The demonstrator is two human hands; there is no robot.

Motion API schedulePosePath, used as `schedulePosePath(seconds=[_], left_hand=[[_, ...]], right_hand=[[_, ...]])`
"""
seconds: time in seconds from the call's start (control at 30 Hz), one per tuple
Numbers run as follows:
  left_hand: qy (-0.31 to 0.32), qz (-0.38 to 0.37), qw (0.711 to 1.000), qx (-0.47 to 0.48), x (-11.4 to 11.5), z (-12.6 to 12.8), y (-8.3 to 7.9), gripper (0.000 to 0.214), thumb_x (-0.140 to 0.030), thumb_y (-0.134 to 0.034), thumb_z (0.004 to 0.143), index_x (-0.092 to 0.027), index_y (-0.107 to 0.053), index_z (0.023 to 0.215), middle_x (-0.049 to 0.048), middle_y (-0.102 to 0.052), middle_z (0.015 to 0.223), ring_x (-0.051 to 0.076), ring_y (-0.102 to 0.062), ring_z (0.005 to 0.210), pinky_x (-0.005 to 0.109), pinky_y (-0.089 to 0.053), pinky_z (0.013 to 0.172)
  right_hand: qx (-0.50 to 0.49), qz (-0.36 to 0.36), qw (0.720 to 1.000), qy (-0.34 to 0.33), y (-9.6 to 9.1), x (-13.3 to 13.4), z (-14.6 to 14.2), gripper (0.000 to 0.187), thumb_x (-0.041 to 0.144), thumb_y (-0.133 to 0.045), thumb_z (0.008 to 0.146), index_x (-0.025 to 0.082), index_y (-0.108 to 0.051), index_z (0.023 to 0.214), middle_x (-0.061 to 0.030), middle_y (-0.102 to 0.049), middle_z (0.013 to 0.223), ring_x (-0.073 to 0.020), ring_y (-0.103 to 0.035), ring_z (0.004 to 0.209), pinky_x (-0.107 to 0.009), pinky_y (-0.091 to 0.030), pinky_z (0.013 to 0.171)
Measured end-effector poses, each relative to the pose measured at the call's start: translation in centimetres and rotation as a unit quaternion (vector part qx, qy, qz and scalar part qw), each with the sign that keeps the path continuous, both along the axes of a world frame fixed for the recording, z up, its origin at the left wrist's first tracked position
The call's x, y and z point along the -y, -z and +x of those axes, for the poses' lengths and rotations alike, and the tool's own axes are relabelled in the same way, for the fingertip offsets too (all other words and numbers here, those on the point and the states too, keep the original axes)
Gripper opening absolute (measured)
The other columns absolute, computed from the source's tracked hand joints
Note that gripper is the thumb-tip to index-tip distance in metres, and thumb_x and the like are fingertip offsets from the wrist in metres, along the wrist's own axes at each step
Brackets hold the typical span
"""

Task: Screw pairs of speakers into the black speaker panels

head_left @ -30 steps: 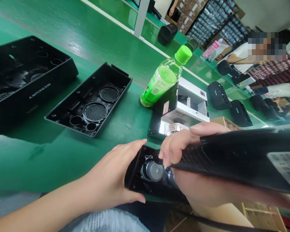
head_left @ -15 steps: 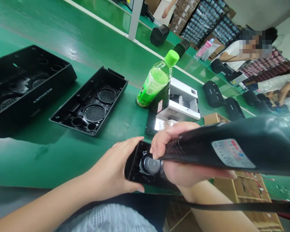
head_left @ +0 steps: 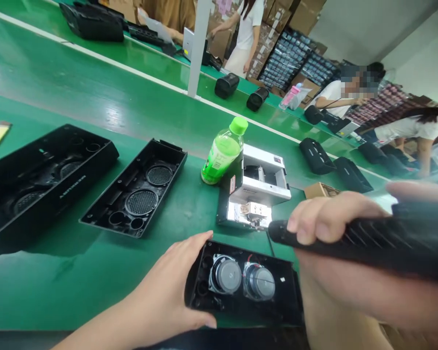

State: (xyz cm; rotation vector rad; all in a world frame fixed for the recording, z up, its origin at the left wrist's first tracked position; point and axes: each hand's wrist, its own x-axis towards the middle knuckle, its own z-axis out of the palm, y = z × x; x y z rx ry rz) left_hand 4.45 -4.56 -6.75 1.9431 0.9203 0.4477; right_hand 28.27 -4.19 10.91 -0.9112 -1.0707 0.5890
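Observation:
My left hand [head_left: 171, 287] grips the left end of a black speaker housing [head_left: 237, 311], thumb on the near side and fingers on the far side. Two round speaker drivers [head_left: 229, 275] sit inside this housing, with a red wire by the right one. My right hand [head_left: 336, 228], partly blurred, is wrapped round a black electric screwdriver [head_left: 372, 243]. Its front end points left, close to the metal front of a white and black screw feeder [head_left: 263, 192]. Whether the bit touches the feeder I cannot tell.
Left of the feeder stands a green-capped bottle [head_left: 222, 150]. Two open speaker shells [head_left: 135, 194] with round grilles lie on the green bench [head_left: 58, 291] at left. A small cardboard box [head_left: 316, 190] is behind my right hand. Several people work across the bench among black speakers [head_left: 316, 155].
My right hand has moved the screwdriver right, from above the housing to the feeder's front. Both drivers now show. The view has shifted, while my left hand keeps its grip on the housing.

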Motion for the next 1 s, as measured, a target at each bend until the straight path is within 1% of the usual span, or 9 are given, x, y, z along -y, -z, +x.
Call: schedulePosePath(seconds=[0.1,0.17,0.37,0.53,0.6,0.7,0.77,0.87,1.0], left_hand=[[-0.019,-0.006,1.000,0.003,0.1,0.2,-0.2,0.143,-0.054,-0.107,0.064,-0.051,-0.016,0.174,0.0093,-0.047,0.175,0.046,-0.047,0.159,0.071,-0.045,0.128],[-0.028,-0.011,1.000,0.001,0.2,0.2,-0.3,0.145,-0.050,-0.109,0.062,-0.054,-0.016,0.173,0.0079,-0.048,0.174,0.046,-0.048,0.159,0.071,-0.045,0.127],[-0.014,0.006,1.000,0.011,0.1,0.0,0.1,0.140,-0.060,-0.105,0.066,-0.047,-0.020,0.176,0.0113,-0.050,0.174,0.046,-0.051,0.157,0.066,-0.049,0.126],[-0.012,0.006,1.000,0.015,0.0,-0.2,0.5,0.138,-0.064,-0.103,0.068,-0.045,-0.019,0.177,0.0135,-0.047,0.175,0.048,-0.049,0.158,0.068,-0.046,0.128],[0.000,0.004,1.000,0.013,0.0,-0.2,0.5,0.139,-0.066,-0.101,0.070,-0.047,-0.015,0.177,0.0135,-0.045,0.177,0.048,-0.047,0.160,0.070,-0.045,0.128],[0.008,0.005,1.000,0.008,0.0,-0.1,0.1,0.139,-0.065,-0.102,0.070,-0.047,-0.014,0.176,0.0133,-0.043,0.178,0.047,-0.045,0.161,0.073,-0.042,0.129],[0.006,0.005,1.000,0.008,-0.1,0.0,-0.3,0.138,-0.065,-0.102,0.070,-0.044,-0.016,0.176,0.0136,-0.044,0.178,0.047,-0.045,0.161,0.073,-0.042,0.130],[0.009,0.000,1.000,0.014,-0.4,0.1,-0.8,0.136,-0.067,-0.102,0.068,-0.039,-0.024,0.176,0.0155,-0.046,0.177,0.047,-0.046,0.161,0.070,-0.043,0.130],[0.013,0.007,0.999,0.036,-0.4,0.4,-0.9,0.139,-0.068,-0.103,0.065,-0.035,-0.027,0.177,0.0176,-0.047,0.176,0.048,-0.048,0.160,0.070,-0.042,0.130]], right_hand=[[0.039,0.035,0.997,0.061,0.1,-2.4,0.7,0.059,0.086,-0.077,0.080,0.028,-0.076,0.090,0.0027,-0.068,0.056,-0.0222,-0.058,0.043,-0.040,-0.051,0.050],[0.046,0.026,0.997,0.062,0.7,-3.6,0.6,0.065,0.092,-0.070,0.082,0.027,-0.073,0.085,0.0032,-0.063,0.052,-0.0210,-0.057,0.039,-0.037,-0.046,0.044],[0.043,0.013,0.996,0.075,2.1,-4.1,0.0,0.075,0.096,-0.054,0.089,0.025,-0.076,0.097,0.0016,-0.065,0.053,-0.0203,-0.059,0.040,-0.034,-0.045,0.042],[-0.022,-0.048,0.998,0.016,2.1,-2.8,0.7,0.076,0.097,-0.071,0.075,0.028,-0.077,0.106,0.0042,-0.066,0.052,-0.0209,-0.053,0.037,-0.033,-0.044,0.036],[-0.015,-0.030,0.999,0.023,1.6,-1.4,0.6,0.066,0.091,-0.074,0.080,0.030,-0.079,0.106,0.0037,-0.067,0.054,-0.0213,-0.055,0.040,-0.036,-0.049,0.043],[0.006,-0.011,0.998,0.065,1.2,1.3,-0.4,0.029,0.062,-0.078,0.097,0.035,-0.080,0.109,0.0048,-0.063,0.060,-0.0197,-0.054,0.048,-0.038,-0.053,0.054],[0.011,-0.013,0.997,0.071,1.7,3.0,-1.3,0.011,0.047,-0.078,0.100,0.038,-0.080,0.105,0.0062,-0.056,0.060,-0.0172,-0.047,0.046,-0.038,-0.051,0.052],[0.026,-0.021,0.999,0.010,3.2,4.9,-2.0,0.016,0.047,-0.074,0.103,0.037,-0.079,0.091,0.0069,-0.048,0.055,-0.0159,-0.039,0.040,-0.040,-0.050,0.049],[0.070,-0.099,0.982,-0.148,4.1,6.1,-2.1,0.015,0.046,-0.089,0.089,0.034,-0.080,0.090,0.0038,-0.058,0.056,-0.0210,-0.053,0.042,-0.044,-0.055,0.050]])
